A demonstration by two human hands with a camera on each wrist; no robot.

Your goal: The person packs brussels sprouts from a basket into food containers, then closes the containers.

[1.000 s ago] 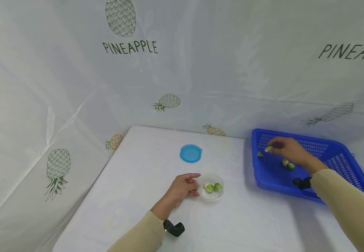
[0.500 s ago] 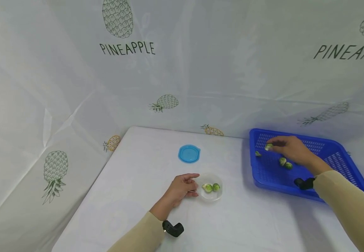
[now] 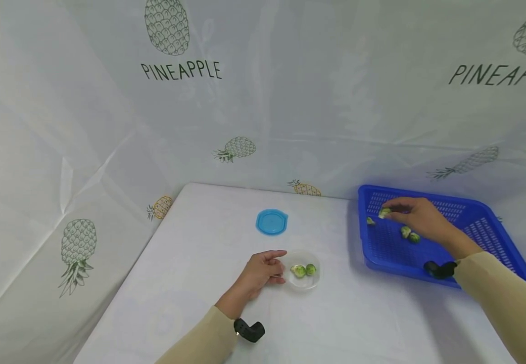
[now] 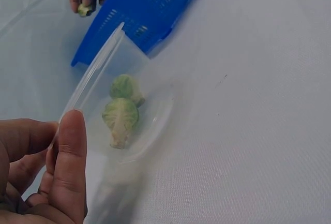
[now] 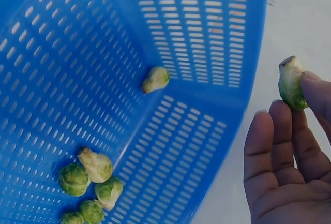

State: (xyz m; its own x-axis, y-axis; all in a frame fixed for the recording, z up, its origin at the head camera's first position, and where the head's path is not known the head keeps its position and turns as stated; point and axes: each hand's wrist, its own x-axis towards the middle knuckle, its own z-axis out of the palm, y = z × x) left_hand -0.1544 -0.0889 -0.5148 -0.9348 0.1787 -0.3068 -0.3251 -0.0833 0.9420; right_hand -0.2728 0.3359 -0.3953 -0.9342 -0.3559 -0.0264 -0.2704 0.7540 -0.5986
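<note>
On my remote feed this looks like a screened-off tabletop recording booth. White sheeting [image 3: 263, 101], printed with pineapples and the word PINEAPPLE, hangs creased behind and along the left of a white-covered table [image 3: 199, 232]. Black wrist cameras [image 3: 250, 331] on the person's sleeves suggest a recording setup. Brussels sprouts [image 3: 298, 271] and a blue perforated basket [image 3: 385, 250] lend a kitchen note, but I cannot tell whether a home, lab or shop lies beyond.

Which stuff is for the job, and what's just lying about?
Part of the job:
Brussels sprout in right hand
Clear tub, held by left hand
Blue basket with more Brussels sprouts

Just lying about:
Light-blue lid, perhaps the tub's
</note>
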